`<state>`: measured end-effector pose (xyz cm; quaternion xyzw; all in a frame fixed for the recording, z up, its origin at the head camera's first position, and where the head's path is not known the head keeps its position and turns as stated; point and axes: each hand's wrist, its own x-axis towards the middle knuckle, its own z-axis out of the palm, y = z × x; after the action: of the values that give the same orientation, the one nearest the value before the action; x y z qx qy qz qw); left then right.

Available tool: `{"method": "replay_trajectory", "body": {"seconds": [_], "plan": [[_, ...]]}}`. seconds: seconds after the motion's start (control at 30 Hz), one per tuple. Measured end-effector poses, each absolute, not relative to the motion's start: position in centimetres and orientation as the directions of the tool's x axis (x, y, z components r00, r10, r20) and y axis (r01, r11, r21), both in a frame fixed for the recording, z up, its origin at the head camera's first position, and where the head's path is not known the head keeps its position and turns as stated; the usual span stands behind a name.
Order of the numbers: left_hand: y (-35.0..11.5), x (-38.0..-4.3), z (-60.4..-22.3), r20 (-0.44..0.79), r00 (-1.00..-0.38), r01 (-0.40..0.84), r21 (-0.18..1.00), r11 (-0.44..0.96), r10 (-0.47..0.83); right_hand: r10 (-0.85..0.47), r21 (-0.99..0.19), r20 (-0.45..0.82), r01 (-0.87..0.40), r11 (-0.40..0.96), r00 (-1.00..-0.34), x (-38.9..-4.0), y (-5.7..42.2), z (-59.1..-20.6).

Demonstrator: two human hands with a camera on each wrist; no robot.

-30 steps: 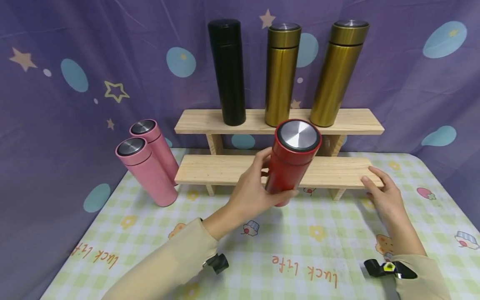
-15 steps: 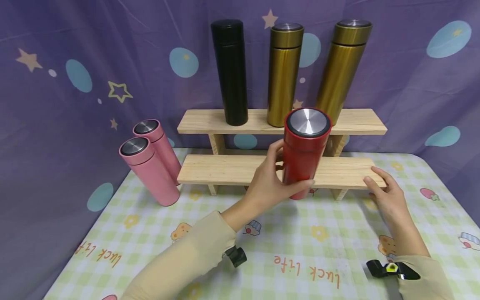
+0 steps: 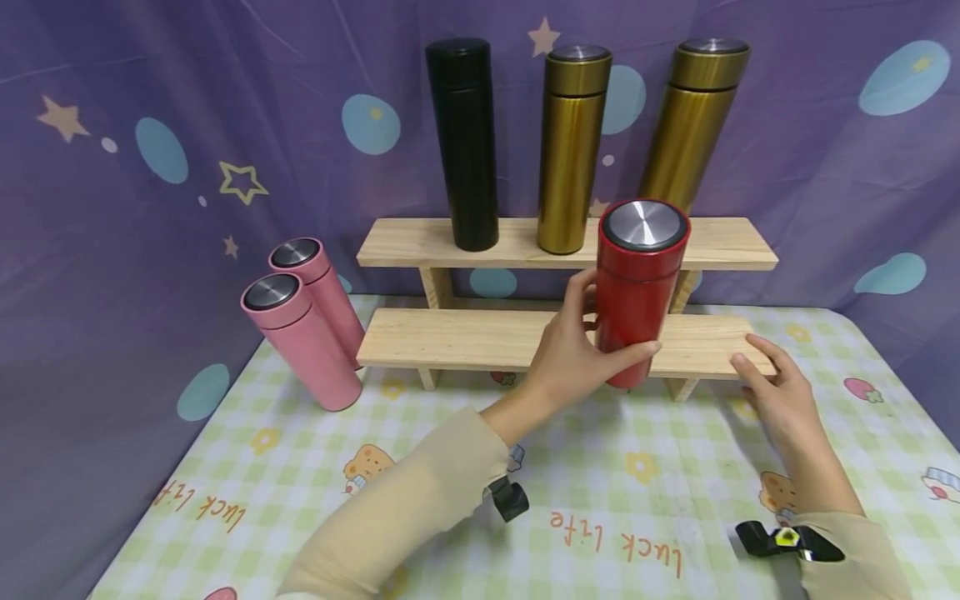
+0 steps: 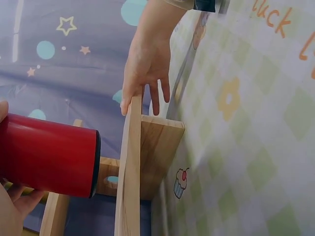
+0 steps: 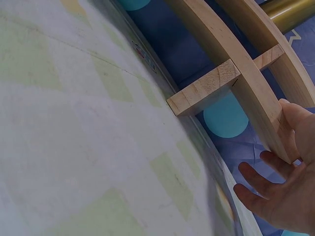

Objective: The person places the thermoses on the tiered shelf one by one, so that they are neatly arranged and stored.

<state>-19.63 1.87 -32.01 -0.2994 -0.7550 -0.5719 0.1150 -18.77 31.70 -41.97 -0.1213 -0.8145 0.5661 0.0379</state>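
Observation:
My left hand [image 3: 566, 358] grips a red thermos [image 3: 636, 300] with a steel-topped lid, thumb across its near side. The thermos is held in the air in front of the two-tier wooden shelf [image 3: 450, 337], tilted a little. Its flat base [image 4: 94, 164] faces the shelf in the left wrist view and touches nothing there. At the right end of the lower board, my right hand [image 3: 783, 400] pinches the edge. In the right wrist view its thumb [image 5: 293, 113] lies on one face of the board, a finger is on the other, and the remaining fingers hang loose.
A black thermos [image 3: 465, 150] and two gold ones [image 3: 573, 158] stand on the upper board [image 3: 401, 242]; the right gold thermos [image 3: 693, 125] is partly hidden by the red one. Two pink thermoses [image 3: 311, 350] stand left of the shelf on the checked tablecloth [image 3: 585, 475]. A purple curtain [image 3: 262, 92] hangs behind.
My left hand has carried the red thermos right and slightly upward, so it now covers the lower part of the right gold thermos. My right hand stays on the board's end.

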Motion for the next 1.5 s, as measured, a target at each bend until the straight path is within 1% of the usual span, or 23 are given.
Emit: {"method": "replay_trajectory", "body": {"seconds": [0.3, 0.47, 0.8, 0.93, 1.17, 1.5], "plan": [[3.6, -20.3, -32.1, 0.516, -0.807, 0.576, 0.795, 0.19, 0.288, 0.243, -0.942, -0.066, 0.141, 0.304, -0.968, -19.0, 31.7, -41.9], [4.5, -20.5, -32.0, 0.499, -0.822, 0.556, 0.808, 0.194, 0.275, 0.239, -0.937, -0.065, 0.142, 0.318, -0.969, -19.0, 31.8, -41.8], [6.2, -21.3, -32.5, 0.465, -0.842, 0.517, 0.84, 0.164, 0.274, 0.235, -0.949, -0.046, 0.116, 0.294, -0.971, -18.7, 32.1, -41.7], [6.7, -21.7, -32.7, 0.451, -0.854, 0.503, 0.843, 0.192, 0.26, 0.234, -0.948, -0.038, 0.109, 0.299, -0.972, -18.5, 32.1, -41.9], [7.7, -22.4, -33.0, 0.431, -0.878, 0.475, 0.837, 0.271, 0.207, 0.221, -0.94, -0.06, 0.13, 0.316, -0.973, -18.6, 32.0, -42.1], [8.7, -23.3, -33.2, 0.417, -0.888, 0.459, 0.827, 0.323, 0.194, 0.222, -0.942, -0.043, 0.114, 0.316, -0.974, -18.8, 31.9, -42.1]]}}
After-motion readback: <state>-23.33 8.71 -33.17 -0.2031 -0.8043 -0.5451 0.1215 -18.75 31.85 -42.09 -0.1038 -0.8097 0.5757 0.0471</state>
